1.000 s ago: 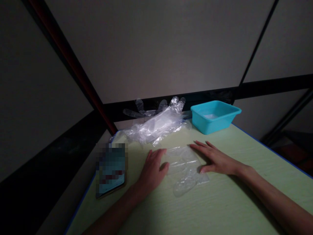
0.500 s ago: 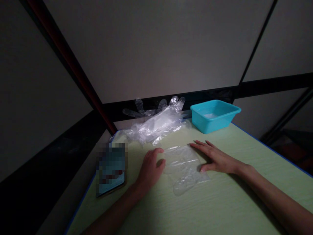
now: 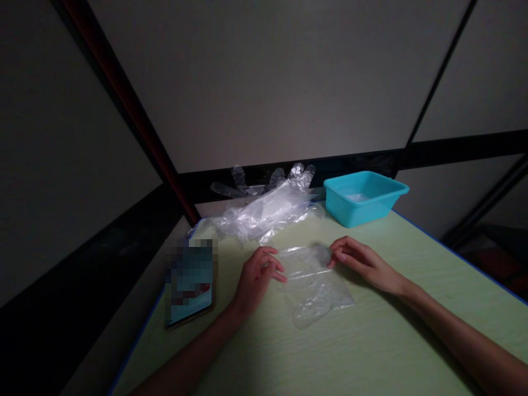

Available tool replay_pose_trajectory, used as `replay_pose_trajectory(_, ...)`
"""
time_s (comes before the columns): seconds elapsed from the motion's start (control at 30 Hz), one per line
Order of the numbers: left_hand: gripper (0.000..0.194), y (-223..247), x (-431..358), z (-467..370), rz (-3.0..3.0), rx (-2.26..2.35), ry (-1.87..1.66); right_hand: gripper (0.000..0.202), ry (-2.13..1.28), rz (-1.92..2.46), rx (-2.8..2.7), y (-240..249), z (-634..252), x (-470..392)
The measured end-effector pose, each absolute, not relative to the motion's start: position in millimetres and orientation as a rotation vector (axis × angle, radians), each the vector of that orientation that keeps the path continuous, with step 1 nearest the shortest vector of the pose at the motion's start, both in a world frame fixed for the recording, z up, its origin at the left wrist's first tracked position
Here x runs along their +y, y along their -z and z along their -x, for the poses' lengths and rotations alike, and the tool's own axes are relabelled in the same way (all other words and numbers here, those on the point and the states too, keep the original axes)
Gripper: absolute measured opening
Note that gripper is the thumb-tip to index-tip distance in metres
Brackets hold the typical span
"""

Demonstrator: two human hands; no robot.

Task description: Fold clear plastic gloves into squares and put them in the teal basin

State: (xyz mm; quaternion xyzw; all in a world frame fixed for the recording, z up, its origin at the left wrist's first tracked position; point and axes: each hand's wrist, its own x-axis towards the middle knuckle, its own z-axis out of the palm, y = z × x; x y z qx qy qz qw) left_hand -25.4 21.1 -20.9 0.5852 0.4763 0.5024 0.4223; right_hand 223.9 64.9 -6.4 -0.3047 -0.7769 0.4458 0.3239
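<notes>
Right hand (image 3: 363, 264) has its fingers drawn in towards the thumb at the right edge of the clear plastic glove (image 3: 315, 291), though whether it pinches the film cannot be told, while the left hand (image 3: 258, 272), loosely curled and unclenched, has its fingertips at the left edge. Half a second earlier the right fingers were spread out; the glove still lies flat on the green table (image 3: 379, 335), in front of the glove pile (image 3: 268, 212) and blue basin (image 3: 358, 212).
</notes>
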Motion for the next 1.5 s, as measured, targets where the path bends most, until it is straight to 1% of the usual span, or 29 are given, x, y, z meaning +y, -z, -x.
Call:
replay_pose_trajectory(0.1, 0.019, 19.7, 19.4, 23.3, -1.469, 1.241, -1.182, 0.017, -1.237, 0.786, -2.047, 8.6, -221.7, 64.9)
replay_pose_trajectory(0.27, 0.019, 19.2, 21.4, 21.1, -1.461, 1.36, -1.121, 0.017, -1.246, 0.804, -2.042, 13.0, -220.6, 67.9)
replay_pose_trajectory(0.37, 0.019, 18.3, 22.2, 21.3, -1.435, 1.349, -1.147, 0.018, -1.205, 0.822, -2.049, 12.0, -221.5, 69.4)
replay_pose_trajectory(0.47, 0.022, 17.3, 22.0, 22.3, -1.422, 1.301, -1.185, 0.019, -0.986, 0.855, -2.177, 3.5, -226.0, 68.8)
replay_pose_trajectory(0.67, 0.019, 19.5, 23.1, 22.4, -1.466, 1.219, -1.131, 0.022, -0.361, 0.736, -2.731, -18.3, -242.5, 48.8)
replay_pose_trajectory(0.83, 0.017, 21.0, 26.2, 21.0, -1.474, 1.224, -1.125, 0.026, 0.134, 0.642, -2.885, -8.1, -256.6, 25.7)
replay_pose_trajectory(0.97, 0.016, 21.3, 27.6, 20.4, -1.462, 1.181, -1.152, 0.027, 0.375, 0.556, -2.892, 2.6, -261.9, 19.3)
replay_pose_trajectory(1.03, 0.015, 22.0, 28.2, 20.5, -1.462, 1.188, -1.156, 0.028, 0.43, 0.537, -2.886, 4.4, -261.0, 18.8)
replay_pose_trajectory(1.23, 0.014, 25.9, 30.0, 21.9, -1.46, 1.18, -1.15, 0.026, 0.413, 0.511, -2.828, 4.7, -252.3, 17.7)
replay_pose_trajectory(1.5, 0.013, 25.8, 29.8, 21.6, -1.465, 1.177, -1.165, 0.028, 0.483, 0.431, -2.837, 6.6, -248.8, 20.9)
